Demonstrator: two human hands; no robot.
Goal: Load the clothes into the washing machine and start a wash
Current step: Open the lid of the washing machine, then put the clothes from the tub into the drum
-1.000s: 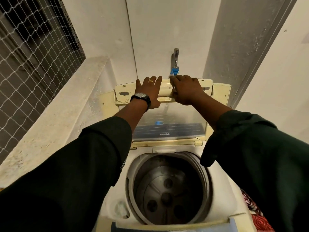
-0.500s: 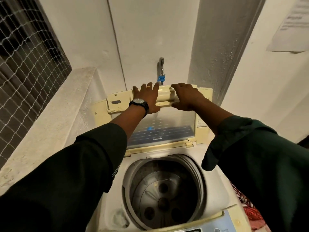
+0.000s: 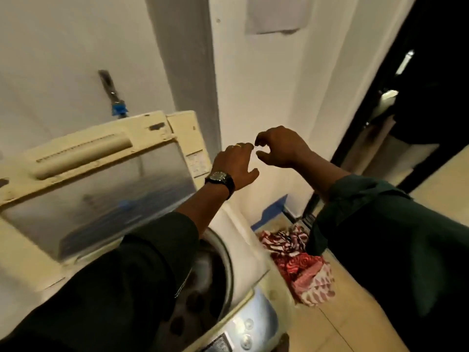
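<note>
Washing machine lid (image 3: pixel 83 151) bears a blurred, unreadable label (image 3: pixel 196 161).

One top-loading washing machine (image 3: pixel 248 250) stands here, with one lid (image 3: pixel 101 179), one ribbed handle (image 3: pixel 83 156) on that lid, one drum (image 3: pixel 210 270) and one control panel (image 3: pixel 243 329); its round buttons are blurred, at least two. One tap (image 3: pixel 111 87) on the wall (image 3: pixel 63 59) carries one blue connector (image 3: pixel 118 109). One sheet of paper (image 3: pixel 276 13) hangs higher up. One heap of red-and-white patterned clothes (image 3: pixel 299 265) lies on the floor (image 3: pixel 355 313); how many garments it holds cannot be told. Two hands show, the left hand (image 3: pixel 234 163) and the right hand (image 3: pixel 279 147), with two dark sleeves (image 3: pixel 114 288), one wristwatch (image 3: pixel 219 177) and one ring (image 3: pixel 238 146).
</note>
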